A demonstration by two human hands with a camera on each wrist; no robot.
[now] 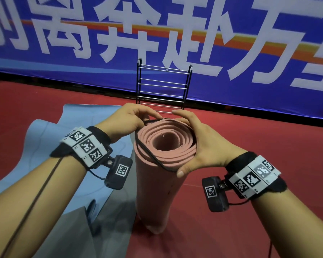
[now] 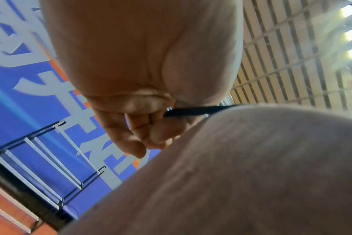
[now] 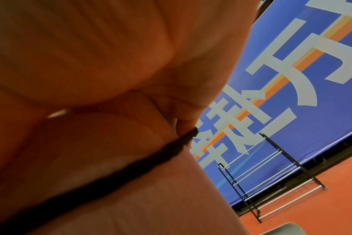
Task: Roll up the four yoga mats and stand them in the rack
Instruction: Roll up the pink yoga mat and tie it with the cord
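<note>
A rolled pink yoga mat point(image 1: 153, 192) stands on end on the red floor, its spiral top facing me. A thin black elastic band point(image 1: 147, 151) loops over the roll's top rim. My left hand point(image 1: 132, 118) pinches the band at the far left of the rim; in the left wrist view the curled fingers point(image 2: 143, 127) hold the band point(image 2: 191, 112) against the mat point(image 2: 251, 174). My right hand point(image 1: 194, 144) wraps the roll's right side, thumb at the near rim. The right wrist view shows the band point(image 3: 131, 170) across the mat point(image 3: 151, 206). The metal rack point(image 1: 163, 86) stands behind, empty.
Light blue mats point(image 1: 50, 146) lie unrolled on the floor at left, with a grey mat point(image 1: 73, 235) at lower left. A blue banner point(image 1: 231, 43) with white characters lines the back. Red floor point(image 1: 268, 146) spreads to the right. The rack point(image 3: 271, 178) leans against the banner.
</note>
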